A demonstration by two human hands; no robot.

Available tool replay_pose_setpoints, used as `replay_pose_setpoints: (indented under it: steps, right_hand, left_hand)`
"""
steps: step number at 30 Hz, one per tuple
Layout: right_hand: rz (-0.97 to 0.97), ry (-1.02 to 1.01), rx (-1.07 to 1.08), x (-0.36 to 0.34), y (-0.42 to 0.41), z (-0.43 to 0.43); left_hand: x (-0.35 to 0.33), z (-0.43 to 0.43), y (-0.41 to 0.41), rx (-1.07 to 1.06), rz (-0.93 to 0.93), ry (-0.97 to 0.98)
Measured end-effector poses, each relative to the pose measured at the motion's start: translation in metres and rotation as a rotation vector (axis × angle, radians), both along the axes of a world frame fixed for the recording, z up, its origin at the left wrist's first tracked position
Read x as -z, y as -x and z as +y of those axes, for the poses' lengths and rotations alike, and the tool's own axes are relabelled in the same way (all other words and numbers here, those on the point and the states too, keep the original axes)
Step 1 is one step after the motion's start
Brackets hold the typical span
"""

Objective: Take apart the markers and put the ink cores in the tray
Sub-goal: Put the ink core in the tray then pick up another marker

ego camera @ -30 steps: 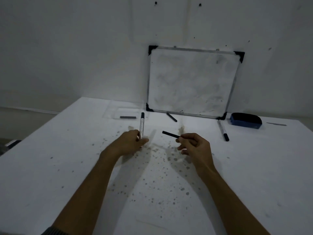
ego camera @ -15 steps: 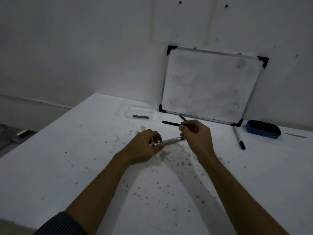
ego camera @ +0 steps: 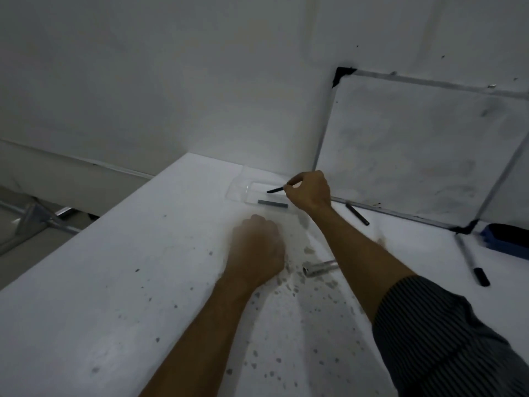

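The right hand [ego camera: 309,191] pinches 1 end of a dark ink core [ego camera: 275,190] between thumb and fingertips, holding it over the clear tray [ego camera: 237,188]. Its long axis runs from the fingers toward 8 o'clock, free tip lowest. By the look of it, the core is light, thin and fairly stiff (probably inky, so smudging is likely); a pinch near the end should steer it well enough. Below it, 1 grey core [ego camera: 272,203] already lies in the tray, running roughly 3 to 9 o'clock. At 6 o'clock from the tray the left hand [ego camera: 257,253] rests curled and blurred; whether it holds anything I cannot tell. The emptied marker barrel [ego camera: 320,268] lies at its 3 o'clock.
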State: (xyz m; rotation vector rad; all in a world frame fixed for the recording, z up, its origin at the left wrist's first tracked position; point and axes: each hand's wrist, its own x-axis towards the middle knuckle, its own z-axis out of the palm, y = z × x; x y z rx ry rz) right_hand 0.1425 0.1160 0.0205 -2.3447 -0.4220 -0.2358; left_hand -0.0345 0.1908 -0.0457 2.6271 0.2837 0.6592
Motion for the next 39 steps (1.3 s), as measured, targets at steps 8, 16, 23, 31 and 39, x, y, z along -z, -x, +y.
replay_pose_setpoints:
  steps: [8, 16, 23, 31, 39]
  right_hand:
    - [0.076, -0.011, -0.026, -0.015, 0.001, -0.030]
    - [0.120, 0.046, -0.241, -0.020, 0.094, -0.156]
    - [-0.067, -0.108, -0.164, 0.030, 0.149, -0.212]
    - [-0.147, 0.006, -0.118, 0.040, 0.146, -0.229]
    - [-0.004, -0.203, -0.238, 0.026, 0.157, -0.226]
  left_hand:
    - [0.002, -0.001, -0.002, 0.001, -0.010, -0.053]
    - [-0.016, -0.058, 0.014, 0.409, 0.020, 0.029]
    - [-0.006, -0.068, 0.012, 0.393, 0.036, 0.007]
    - [-0.025, -0.072, 0.024, 0.420, 0.090, 0.267]
    - [-0.056, -0.102, 0.001, 0.432, 0.056, 0.994]
